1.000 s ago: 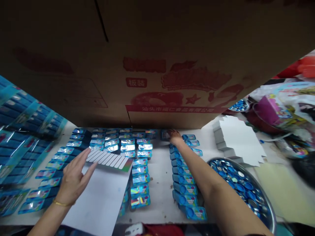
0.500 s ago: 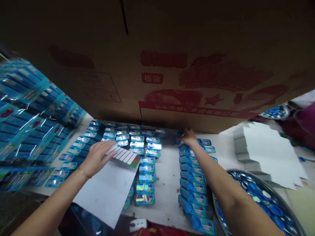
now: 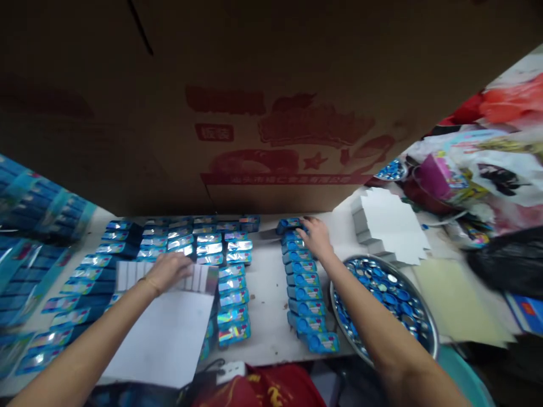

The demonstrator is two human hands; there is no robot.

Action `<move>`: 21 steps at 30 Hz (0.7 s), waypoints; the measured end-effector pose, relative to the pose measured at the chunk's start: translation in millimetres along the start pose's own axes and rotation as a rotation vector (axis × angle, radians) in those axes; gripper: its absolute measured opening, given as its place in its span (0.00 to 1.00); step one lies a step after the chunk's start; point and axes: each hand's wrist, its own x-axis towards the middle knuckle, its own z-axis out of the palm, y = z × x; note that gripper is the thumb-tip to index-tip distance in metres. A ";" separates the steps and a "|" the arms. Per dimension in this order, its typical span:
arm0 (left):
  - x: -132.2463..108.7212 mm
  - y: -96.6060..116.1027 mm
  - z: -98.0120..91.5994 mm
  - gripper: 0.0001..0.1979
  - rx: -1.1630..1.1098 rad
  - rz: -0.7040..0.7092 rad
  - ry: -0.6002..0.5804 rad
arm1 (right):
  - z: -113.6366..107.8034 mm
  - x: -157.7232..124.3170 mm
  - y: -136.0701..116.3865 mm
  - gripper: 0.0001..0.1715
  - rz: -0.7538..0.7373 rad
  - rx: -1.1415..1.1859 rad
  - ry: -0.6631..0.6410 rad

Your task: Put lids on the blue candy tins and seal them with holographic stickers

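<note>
My left hand (image 3: 169,273) is closed over the far part of a white card (image 3: 163,333), which has a strip of slot-like white bars and a coloured end. The card lies over part of the left-hand rows of small blue boxes (image 3: 232,298); some are hidden under it. My right hand (image 3: 316,237) reaches to the far end of the right-hand row of blue boxes (image 3: 306,280). Its fingers are closed at the end of the farthest blue box (image 3: 289,224), close to the carton.
A large printed cardboard carton (image 3: 271,152) rises behind the boxes. To the right are a metal bowl of blue pieces (image 3: 430,333), a stack of white cards (image 3: 392,226) and yellowish sheets (image 3: 460,299). Blue packs (image 3: 29,271) stand at left. A white socket block (image 3: 231,372) lies in front.
The view has swung to the right, bringing more of the bowl and the clutter into sight. My left hand, with the card, now lies more across it. My right hand stays at the row's far end.
</note>
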 end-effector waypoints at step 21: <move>-36.2 90.0 -65.7 0.18 -0.199 0.523 -0.204 | -12.3 -184.3 -181.3 0.16 -0.280 0.250 0.358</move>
